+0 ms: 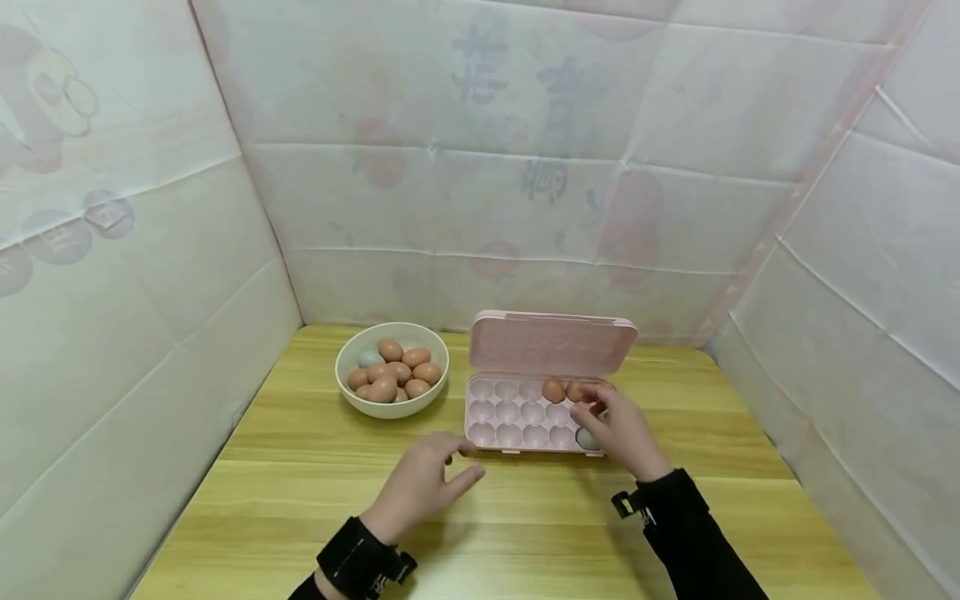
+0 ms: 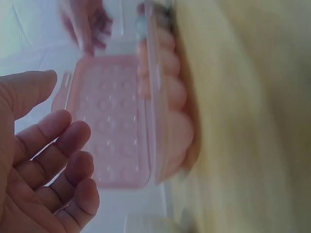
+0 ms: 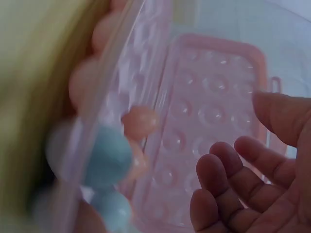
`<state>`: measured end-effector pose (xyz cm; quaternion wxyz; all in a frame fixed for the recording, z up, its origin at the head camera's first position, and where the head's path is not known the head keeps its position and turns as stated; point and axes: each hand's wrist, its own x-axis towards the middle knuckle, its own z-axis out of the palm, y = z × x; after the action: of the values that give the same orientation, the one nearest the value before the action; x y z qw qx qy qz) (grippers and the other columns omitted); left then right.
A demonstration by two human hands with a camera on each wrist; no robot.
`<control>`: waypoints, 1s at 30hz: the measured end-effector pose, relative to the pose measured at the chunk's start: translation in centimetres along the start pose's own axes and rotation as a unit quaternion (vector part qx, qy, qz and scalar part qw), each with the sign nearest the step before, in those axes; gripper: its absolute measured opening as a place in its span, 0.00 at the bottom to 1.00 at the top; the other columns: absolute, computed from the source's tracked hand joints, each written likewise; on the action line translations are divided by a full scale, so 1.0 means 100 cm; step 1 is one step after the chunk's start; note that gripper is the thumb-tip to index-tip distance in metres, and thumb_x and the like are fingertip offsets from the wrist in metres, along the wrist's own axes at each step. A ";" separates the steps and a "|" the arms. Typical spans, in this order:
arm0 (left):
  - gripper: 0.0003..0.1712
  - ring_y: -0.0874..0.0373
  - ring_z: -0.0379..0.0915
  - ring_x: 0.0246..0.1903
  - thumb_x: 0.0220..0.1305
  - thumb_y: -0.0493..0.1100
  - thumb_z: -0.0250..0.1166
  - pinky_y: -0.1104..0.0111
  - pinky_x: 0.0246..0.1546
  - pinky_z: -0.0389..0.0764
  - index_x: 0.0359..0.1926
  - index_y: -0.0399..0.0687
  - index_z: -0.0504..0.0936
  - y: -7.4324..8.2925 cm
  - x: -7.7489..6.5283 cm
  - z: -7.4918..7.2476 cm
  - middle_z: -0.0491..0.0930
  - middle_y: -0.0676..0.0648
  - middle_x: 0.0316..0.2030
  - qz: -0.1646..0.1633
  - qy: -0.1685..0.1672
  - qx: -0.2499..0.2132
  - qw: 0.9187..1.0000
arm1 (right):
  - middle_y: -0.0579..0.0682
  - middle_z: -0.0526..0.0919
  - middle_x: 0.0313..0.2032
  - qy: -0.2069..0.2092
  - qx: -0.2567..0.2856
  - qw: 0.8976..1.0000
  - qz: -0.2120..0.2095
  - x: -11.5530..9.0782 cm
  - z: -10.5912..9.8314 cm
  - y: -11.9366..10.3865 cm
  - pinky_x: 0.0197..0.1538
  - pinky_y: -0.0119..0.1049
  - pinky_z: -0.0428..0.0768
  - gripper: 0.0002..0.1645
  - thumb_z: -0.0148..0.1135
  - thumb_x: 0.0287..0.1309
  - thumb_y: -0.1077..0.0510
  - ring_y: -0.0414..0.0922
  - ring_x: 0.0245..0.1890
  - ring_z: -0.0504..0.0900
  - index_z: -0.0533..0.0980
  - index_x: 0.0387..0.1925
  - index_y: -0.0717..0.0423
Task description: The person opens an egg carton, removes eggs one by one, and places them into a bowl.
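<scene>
A pink egg box (image 1: pixel 551 346) lies on the table with its lid raised. Brown eggs (image 1: pixel 553 391) fill the right part of its back row, and a pale blue-green egg (image 1: pixel 587 439) occupies the front right corner. Over the box's right end hovers my right hand (image 1: pixel 624 429), fingers loosely bent. The right wrist view shows nothing between them, with two blue-green eggs (image 3: pixel 109 155) beside the hand. My left hand (image 1: pixel 420 479) is held just off the front left corner, thumb apart from the bent fingers and palm empty.
Left of the box stands a cream bowl (image 1: pixel 343 385) with several brown eggs (image 1: pixel 383 389) and one pale blue-green egg (image 1: pixel 370 358). The wooden table (image 1: pixel 525 533) is enclosed by white printed sheets (image 1: pixel 337 200) at the back and both sides.
</scene>
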<state>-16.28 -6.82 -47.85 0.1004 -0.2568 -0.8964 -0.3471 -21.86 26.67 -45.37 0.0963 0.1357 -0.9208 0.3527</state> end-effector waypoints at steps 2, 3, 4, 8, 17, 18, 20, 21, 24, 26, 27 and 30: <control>0.12 0.63 0.79 0.37 0.69 0.51 0.75 0.72 0.38 0.80 0.47 0.52 0.88 0.003 -0.005 0.006 0.89 0.53 0.44 0.008 -0.011 -0.005 1.000 | 0.61 0.87 0.50 -0.007 -0.066 0.997 -0.034 0.014 0.001 0.000 0.51 0.51 0.86 0.24 0.71 0.69 0.58 0.54 0.47 0.86 0.79 0.63 0.63; 0.12 0.64 0.78 0.37 0.69 0.51 0.74 0.72 0.38 0.80 0.47 0.52 0.88 0.004 -0.007 0.009 0.89 0.53 0.43 0.011 -0.018 -0.008 1.000 | 0.63 0.87 0.52 -0.014 -0.098 0.994 -0.048 0.021 0.001 0.000 0.54 0.55 0.86 0.26 0.72 0.68 0.58 0.58 0.50 0.87 0.79 0.64 0.63; 0.12 0.64 0.77 0.36 0.70 0.51 0.74 0.72 0.38 0.80 0.47 0.52 0.88 0.005 -0.008 0.011 0.88 0.53 0.43 0.012 -0.023 -0.011 1.000 | 0.65 0.86 0.54 -0.023 -0.129 0.990 -0.060 0.028 0.002 0.000 0.57 0.58 0.85 0.28 0.73 0.67 0.58 0.61 0.54 0.86 0.78 0.65 0.64; 0.13 0.63 0.78 0.37 0.71 0.53 0.73 0.73 0.38 0.81 0.48 0.52 0.88 0.007 -0.014 0.019 0.88 0.53 0.44 0.015 -0.036 -0.018 0.999 | 0.66 0.84 0.61 -0.057 -0.248 0.963 -0.088 0.052 0.010 0.001 0.64 0.59 0.82 0.35 0.76 0.65 0.54 0.64 0.61 0.83 0.76 0.69 0.63; 0.13 0.57 0.83 0.39 0.72 0.53 0.72 0.73 0.39 0.83 0.47 0.51 0.88 0.005 -0.018 0.023 0.88 0.53 0.46 0.027 -0.033 -0.016 0.999 | 0.58 0.89 0.47 -0.093 -0.325 0.935 -0.105 0.070 0.027 0.009 0.51 0.53 0.88 0.23 0.76 0.63 0.60 0.58 0.47 0.88 0.82 0.58 0.58; 0.13 0.57 0.83 0.39 0.72 0.53 0.72 0.73 0.39 0.83 0.47 0.51 0.88 0.005 -0.018 0.022 0.88 0.53 0.46 0.028 -0.032 -0.016 0.999 | 0.56 0.88 0.42 -0.089 -0.328 0.934 -0.108 0.070 0.029 0.010 0.47 0.51 0.87 0.18 0.76 0.63 0.60 0.56 0.43 0.88 0.83 0.53 0.57; 0.13 0.57 0.83 0.40 0.73 0.53 0.71 0.73 0.39 0.83 0.47 0.51 0.88 0.005 -0.018 0.022 0.88 0.53 0.46 0.027 -0.031 -0.016 0.999 | 0.51 0.85 0.35 -0.085 -0.332 0.933 -0.110 0.070 0.031 0.012 0.40 0.47 0.85 0.10 0.75 0.64 0.60 0.52 0.37 0.85 0.83 0.45 0.53; 0.13 0.57 0.83 0.40 0.73 0.53 0.71 0.73 0.40 0.83 0.48 0.51 0.88 0.005 -0.018 0.022 0.88 0.53 0.46 0.025 -0.031 -0.016 0.999 | 0.49 0.82 0.32 -0.084 -0.332 0.933 -0.109 0.070 0.033 0.014 0.36 0.45 0.83 0.08 0.75 0.64 0.60 0.50 0.34 0.83 0.82 0.41 0.51; 0.13 0.57 0.83 0.39 0.73 0.53 0.71 0.73 0.39 0.83 0.48 0.50 0.88 0.005 -0.019 0.022 0.88 0.53 0.46 0.023 -0.032 -0.018 0.999 | 0.45 0.76 0.29 -0.078 -0.328 0.936 -0.106 0.070 0.038 0.018 0.34 0.43 0.77 0.11 0.76 0.61 0.61 0.47 0.31 0.77 0.78 0.33 0.48; 0.13 0.58 0.83 0.39 0.73 0.54 0.71 0.73 0.39 0.83 0.48 0.50 0.88 0.006 -0.019 0.022 0.88 0.54 0.45 0.022 -0.033 -0.018 0.999 | 0.44 0.76 0.29 -0.066 -0.330 0.936 -0.104 0.069 0.042 0.021 0.36 0.43 0.76 0.14 0.78 0.56 0.61 0.46 0.32 0.76 0.76 0.30 0.47; 0.13 0.58 0.83 0.39 0.73 0.54 0.71 0.73 0.39 0.83 0.47 0.51 0.88 0.006 -0.019 0.022 0.88 0.54 0.45 0.022 -0.032 -0.018 0.999 | 0.44 0.77 0.30 -0.056 -0.335 0.934 -0.109 0.069 0.044 0.022 0.37 0.44 0.77 0.15 0.77 0.55 0.62 0.47 0.33 0.78 0.75 0.30 0.47; 0.12 0.58 0.82 0.38 0.73 0.53 0.71 0.73 0.39 0.82 0.47 0.51 0.88 0.006 -0.019 0.023 0.88 0.54 0.44 0.020 -0.031 -0.019 0.999 | 0.47 0.84 0.32 -0.025 -0.356 0.925 -0.127 0.070 0.052 0.027 0.44 0.47 0.79 0.14 0.76 0.52 0.63 0.50 0.37 0.84 0.76 0.31 0.47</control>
<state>-14.30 -5.66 -49.85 0.0746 -0.2874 -0.8871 -0.3535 -29.73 23.83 -48.92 0.1598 0.2173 -0.9628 -0.0171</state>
